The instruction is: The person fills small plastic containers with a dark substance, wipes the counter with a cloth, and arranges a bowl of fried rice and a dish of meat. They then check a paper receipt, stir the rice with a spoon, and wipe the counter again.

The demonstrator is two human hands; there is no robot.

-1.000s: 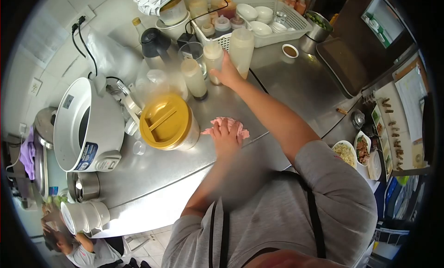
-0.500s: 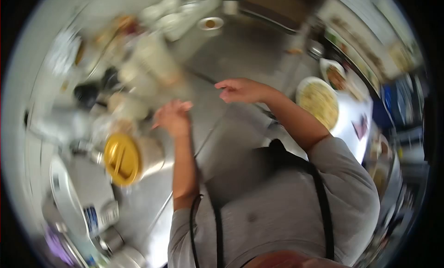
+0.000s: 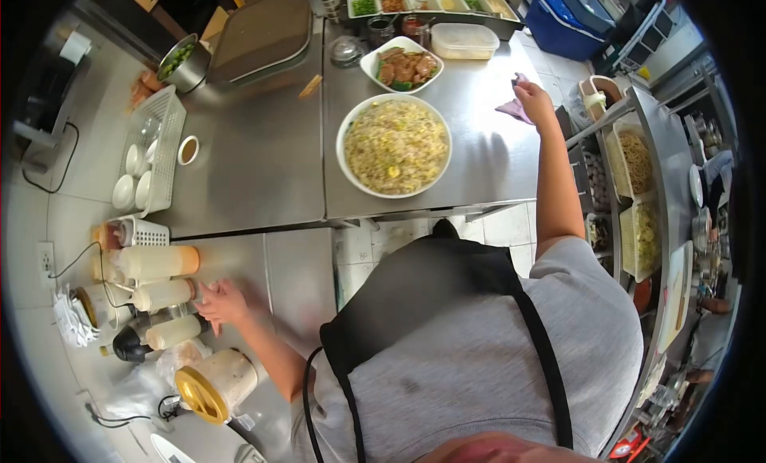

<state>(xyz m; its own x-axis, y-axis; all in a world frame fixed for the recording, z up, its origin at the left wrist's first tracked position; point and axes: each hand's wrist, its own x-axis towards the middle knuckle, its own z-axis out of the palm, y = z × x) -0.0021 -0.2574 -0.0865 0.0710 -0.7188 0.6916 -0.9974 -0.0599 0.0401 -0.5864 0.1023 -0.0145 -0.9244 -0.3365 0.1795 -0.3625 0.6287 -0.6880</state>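
My right hand (image 3: 533,100) reaches out over the right part of the steel counter, its fingers closed on a purple cloth (image 3: 515,109). On the left side my left hand (image 3: 221,301) is empty with its fingers apart, close to the tips of several squeeze bottles (image 3: 159,262) lying on their sides or seen from above. Between the hands, toward the far side, stands a large bowl of fried rice (image 3: 395,146). Behind it is a white dish of meat and greens (image 3: 407,68).
A lidded plastic container (image 3: 464,41) and a tray of toppings (image 3: 431,1) stand at the back. A white basket (image 3: 165,144) holds small cups at the left. Nearer is a yellow-lidded tub (image 3: 209,391). Shelves with noodles (image 3: 634,161) line the right.
The view has turned toward the rice bowl and sharpened. My right hand has moved out to the purple cloth and closed on it. My left hand is now beside the bottles.
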